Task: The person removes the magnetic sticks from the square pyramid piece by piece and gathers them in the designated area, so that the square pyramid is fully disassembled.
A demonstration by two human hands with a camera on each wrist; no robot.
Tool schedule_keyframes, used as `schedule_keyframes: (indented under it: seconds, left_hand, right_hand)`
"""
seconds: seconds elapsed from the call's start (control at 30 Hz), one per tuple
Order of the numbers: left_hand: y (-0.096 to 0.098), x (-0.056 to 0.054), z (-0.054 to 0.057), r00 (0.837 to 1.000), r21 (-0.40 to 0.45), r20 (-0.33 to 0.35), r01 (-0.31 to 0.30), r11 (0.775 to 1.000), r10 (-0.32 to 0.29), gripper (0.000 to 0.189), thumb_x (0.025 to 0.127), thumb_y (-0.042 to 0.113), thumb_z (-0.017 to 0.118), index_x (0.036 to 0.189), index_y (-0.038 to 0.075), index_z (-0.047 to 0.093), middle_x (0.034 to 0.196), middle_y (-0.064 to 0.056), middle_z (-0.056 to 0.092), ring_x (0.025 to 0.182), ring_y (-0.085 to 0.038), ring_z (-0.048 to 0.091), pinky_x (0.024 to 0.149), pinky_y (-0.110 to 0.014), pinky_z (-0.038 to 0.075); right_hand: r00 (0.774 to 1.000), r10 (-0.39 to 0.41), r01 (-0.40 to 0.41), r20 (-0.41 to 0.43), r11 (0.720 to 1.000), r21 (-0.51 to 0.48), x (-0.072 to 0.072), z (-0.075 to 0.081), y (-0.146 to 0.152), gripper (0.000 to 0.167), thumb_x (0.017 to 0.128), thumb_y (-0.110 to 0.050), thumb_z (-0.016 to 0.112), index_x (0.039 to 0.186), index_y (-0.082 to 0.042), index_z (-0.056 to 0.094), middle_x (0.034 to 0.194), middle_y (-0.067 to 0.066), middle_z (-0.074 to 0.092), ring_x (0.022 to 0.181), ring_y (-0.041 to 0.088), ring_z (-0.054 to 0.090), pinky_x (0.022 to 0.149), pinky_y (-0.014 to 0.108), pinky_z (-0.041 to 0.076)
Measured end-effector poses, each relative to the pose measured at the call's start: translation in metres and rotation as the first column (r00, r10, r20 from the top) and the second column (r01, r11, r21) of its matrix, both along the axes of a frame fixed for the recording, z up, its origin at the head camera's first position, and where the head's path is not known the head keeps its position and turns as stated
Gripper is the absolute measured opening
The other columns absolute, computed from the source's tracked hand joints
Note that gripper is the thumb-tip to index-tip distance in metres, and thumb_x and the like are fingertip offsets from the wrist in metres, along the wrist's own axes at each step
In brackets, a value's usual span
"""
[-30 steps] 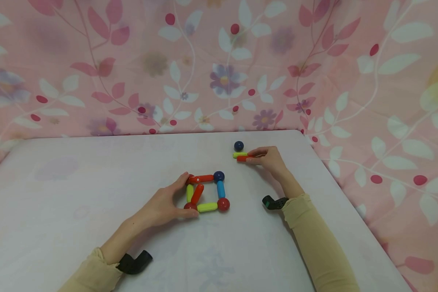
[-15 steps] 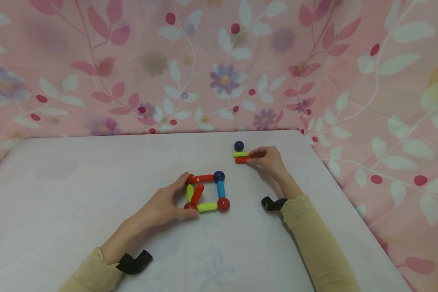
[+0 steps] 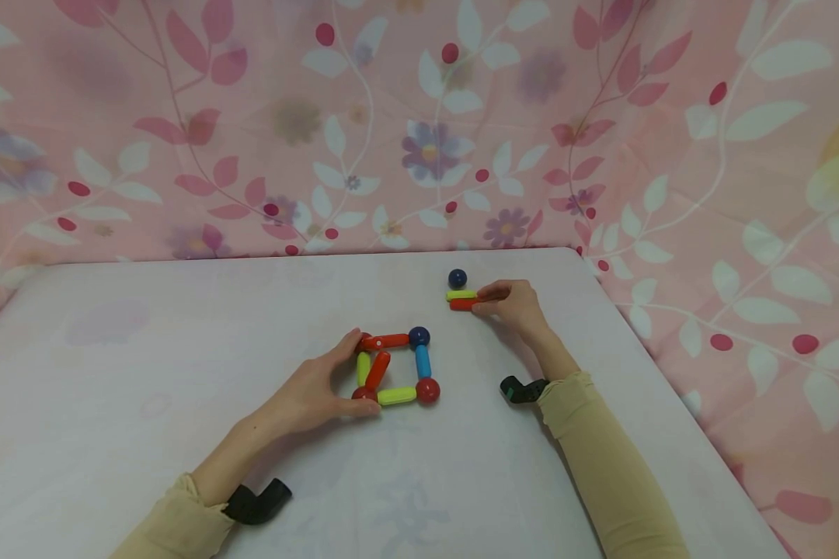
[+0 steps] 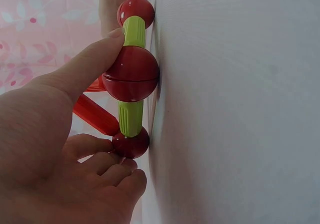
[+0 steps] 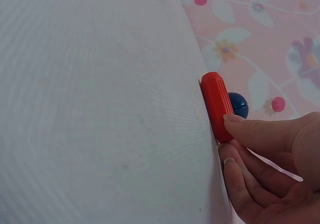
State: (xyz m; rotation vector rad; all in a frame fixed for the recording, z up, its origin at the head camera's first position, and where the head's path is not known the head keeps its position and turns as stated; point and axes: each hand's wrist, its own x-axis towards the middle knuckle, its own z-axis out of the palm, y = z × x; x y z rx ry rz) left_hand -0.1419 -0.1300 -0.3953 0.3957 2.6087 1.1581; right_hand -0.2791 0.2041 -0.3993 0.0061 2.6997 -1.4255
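Observation:
In the head view, a square of magnetic rods and balls lies mid-table, with red balls (image 3: 428,391), a navy corner ball (image 3: 419,336), yellow-green rods (image 3: 397,397) and a blue rod (image 3: 422,362). A red rod (image 3: 377,371) slants up from its near-left ball. My left hand (image 3: 315,392) holds the square's left side, thumb at the near ball (image 4: 131,73) and fingers by the far one (image 4: 131,143). Farther right, my right hand (image 3: 517,307) pinches one end of a loose red rod (image 5: 216,103) close over the table. Beside that rod lies a loose yellow-green rod (image 3: 460,295).
A loose navy ball (image 3: 457,278) sits just behind the loose rods, near the far edge of the white table (image 3: 182,326). Floral pink cloth (image 3: 363,140) hangs behind and along the right side. Black cameras (image 3: 259,502) are worn at both wrists.
The red rod in my right hand has shifted slightly left, alongside the yellow-green one. The left hand and the square have stayed in place.

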Motion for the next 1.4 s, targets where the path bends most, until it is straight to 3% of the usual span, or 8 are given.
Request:
schedule_keyframes:
  seconds: [0.27, 1.2, 1.4]
  left_hand:
    - [0.0, 0.0, -0.001, 1.0, 0.0, -0.004, 0.003, 1.0, -0.003, 0.109, 0.076, 0.047, 0.084, 0.16, 0.017, 0.023, 0.165, -0.006, 0.027, 0.151, -0.034, 0.025, 0.113, -0.06, 0.035]
    - [-0.001, 0.0, 0.0, 1.0, 0.004, -0.007, 0.007, 1.0, -0.007, 0.109, 0.076, 0.048, 0.084, 0.16, 0.017, 0.022, 0.165, -0.006, 0.028, 0.151, -0.033, 0.026, 0.112, -0.06, 0.037]
    - [-0.001, -0.001, -0.001, 1.0, 0.005, -0.006, 0.007, 1.0, -0.007, 0.109, 0.076, 0.049, 0.084, 0.16, 0.017, 0.022, 0.165, -0.006, 0.027, 0.151, -0.033, 0.025, 0.113, -0.061, 0.035]
  right_hand:
    - [1.0, -0.007, 0.007, -0.005, 1.0, 0.008, 0.001, 0.001, 0.0, 0.029, 0.087, -0.015, 0.078, 0.114, -0.006, 0.072, 0.122, 0.013, 0.067, 0.115, 0.029, 0.054, 0.104, 0.043, 0.047]
    - [1.0, 0.021, -0.021, -0.007, 1.0, 0.007, 0.002, 0.003, 0.001, 0.029, 0.091, -0.016, 0.074, 0.117, -0.006, 0.07, 0.122, 0.013, 0.066, 0.113, 0.03, 0.054, 0.103, 0.043, 0.048]
    - [0.994, 0.034, -0.029, -0.103, 0.998, 0.05, 0.005, 0.015, -0.006, 0.026, 0.093, -0.017, 0.072, 0.116, -0.006, 0.07, 0.116, 0.012, 0.069, 0.107, 0.028, 0.06, 0.096, 0.041, 0.053]
